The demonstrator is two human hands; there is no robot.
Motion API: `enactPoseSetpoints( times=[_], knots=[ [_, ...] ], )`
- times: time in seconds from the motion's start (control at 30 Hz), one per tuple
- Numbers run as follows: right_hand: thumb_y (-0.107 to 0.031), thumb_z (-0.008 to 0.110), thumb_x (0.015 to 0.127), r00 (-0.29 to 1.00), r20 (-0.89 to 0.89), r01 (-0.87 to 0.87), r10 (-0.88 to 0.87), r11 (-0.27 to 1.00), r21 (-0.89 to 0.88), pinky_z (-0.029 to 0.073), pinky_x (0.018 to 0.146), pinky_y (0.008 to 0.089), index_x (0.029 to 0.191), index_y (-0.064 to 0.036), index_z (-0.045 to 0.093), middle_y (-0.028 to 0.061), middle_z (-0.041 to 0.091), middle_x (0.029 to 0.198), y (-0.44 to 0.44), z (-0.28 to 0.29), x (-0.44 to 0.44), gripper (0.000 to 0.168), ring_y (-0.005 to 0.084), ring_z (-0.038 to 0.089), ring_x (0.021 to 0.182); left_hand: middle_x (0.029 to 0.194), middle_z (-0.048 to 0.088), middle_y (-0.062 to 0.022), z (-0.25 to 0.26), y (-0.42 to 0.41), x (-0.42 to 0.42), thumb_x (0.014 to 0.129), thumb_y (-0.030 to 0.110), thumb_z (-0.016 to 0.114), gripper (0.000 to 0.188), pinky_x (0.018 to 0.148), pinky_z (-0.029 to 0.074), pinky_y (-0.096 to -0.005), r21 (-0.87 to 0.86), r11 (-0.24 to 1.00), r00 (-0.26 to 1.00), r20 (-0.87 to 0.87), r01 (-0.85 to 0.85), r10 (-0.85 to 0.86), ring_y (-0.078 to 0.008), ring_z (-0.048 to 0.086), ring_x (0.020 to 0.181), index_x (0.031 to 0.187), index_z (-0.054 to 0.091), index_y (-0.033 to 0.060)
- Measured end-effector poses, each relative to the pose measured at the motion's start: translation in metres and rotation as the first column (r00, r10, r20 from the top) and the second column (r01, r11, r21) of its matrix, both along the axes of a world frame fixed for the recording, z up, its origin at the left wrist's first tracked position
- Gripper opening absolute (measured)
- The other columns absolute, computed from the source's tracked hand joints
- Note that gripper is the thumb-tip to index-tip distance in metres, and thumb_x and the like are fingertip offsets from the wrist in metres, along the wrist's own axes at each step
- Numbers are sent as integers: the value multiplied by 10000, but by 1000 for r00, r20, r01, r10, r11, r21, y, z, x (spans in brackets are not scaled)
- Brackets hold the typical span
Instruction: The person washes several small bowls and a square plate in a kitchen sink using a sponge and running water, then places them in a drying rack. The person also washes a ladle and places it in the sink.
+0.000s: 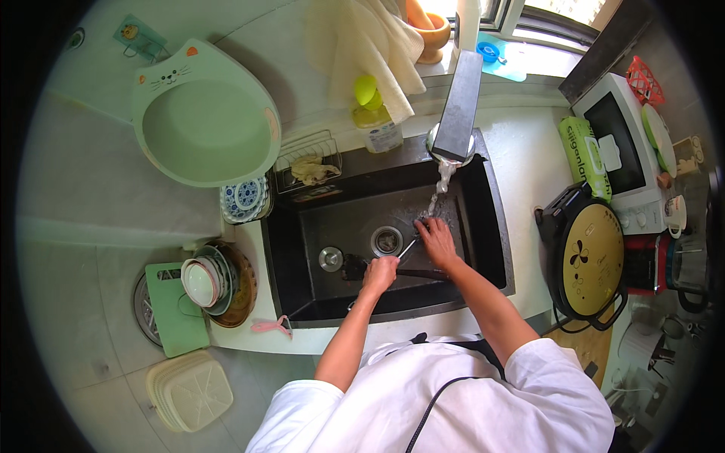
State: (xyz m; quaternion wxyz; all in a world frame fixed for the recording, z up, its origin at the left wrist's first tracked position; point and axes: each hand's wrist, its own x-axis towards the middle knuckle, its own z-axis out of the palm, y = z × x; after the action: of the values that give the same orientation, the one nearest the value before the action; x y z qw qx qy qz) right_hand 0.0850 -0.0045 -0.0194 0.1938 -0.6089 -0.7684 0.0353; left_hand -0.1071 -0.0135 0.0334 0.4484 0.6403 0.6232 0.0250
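Note:
My left hand [380, 276] is closed around the handle of a slim metal utensil [408, 248] over the black sink [504, 238]. The utensil slants up to the right towards my right hand [437, 240], whose fingers are at its far end; whether they grip it is unclear. Water [443, 184] runs from the grey faucet [460, 107] down to my right fingertips. Below my hands a dark long-handled utensil [422, 274] lies across the sink floor. The drain [387, 241] and a round metal strainer or plug [331, 259] are to the left.
A pink peeler [272, 327] lies on the front counter edge. Stacked bowls [199, 283] and a green cutting board [178, 310] stand left. A soap bottle [378, 122] and wire rack [308, 144] are behind the sink. An electric griddle [592, 257] and microwave [617, 141] stand right.

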Motion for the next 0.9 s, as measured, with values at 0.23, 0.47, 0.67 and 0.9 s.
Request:
enactPoseSetpoints(
  times=[0.23,0.47,0.67,0.9],
  knots=[
    [-144,489,744,935,270,-195,229,970,-145,386,919,355,875,-81,570,62,598,876,33,1,16,166,235,508,994,627,613,-142,20,-12,8,883,301,465,288,554,485,-408,-21,998,998,-30,51,-51,-282,622,573,875,599,46],
    [-106,461,774,964,149,-142,221,900,-411,460,811,364,917,-57,545,116,599,920,50,6,29,173,280,560,930,791,624,-207,40,2,10,892,322,432,317,667,465,-489,151,965,937,-311,216,-161,-394,603,766,826,598,60],
    [-74,513,752,987,-71,-163,146,879,-447,461,766,418,929,-37,523,175,585,910,53,15,38,181,352,560,896,950,623,-155,9,13,-10,854,392,428,330,795,434,-456,-127,989,991,-93,80,-92,-365,557,957,902,655,157],
    [-68,629,692,944,-329,-119,-35,892,-437,435,726,441,948,-35,512,203,579,877,46,-9,52,283,390,540,889,823,623,-187,37,19,-6,874,347,450,331,689,457,-453,78,973,934,-307,215,-182,-383,587,815,869,659,92]
  ],
)
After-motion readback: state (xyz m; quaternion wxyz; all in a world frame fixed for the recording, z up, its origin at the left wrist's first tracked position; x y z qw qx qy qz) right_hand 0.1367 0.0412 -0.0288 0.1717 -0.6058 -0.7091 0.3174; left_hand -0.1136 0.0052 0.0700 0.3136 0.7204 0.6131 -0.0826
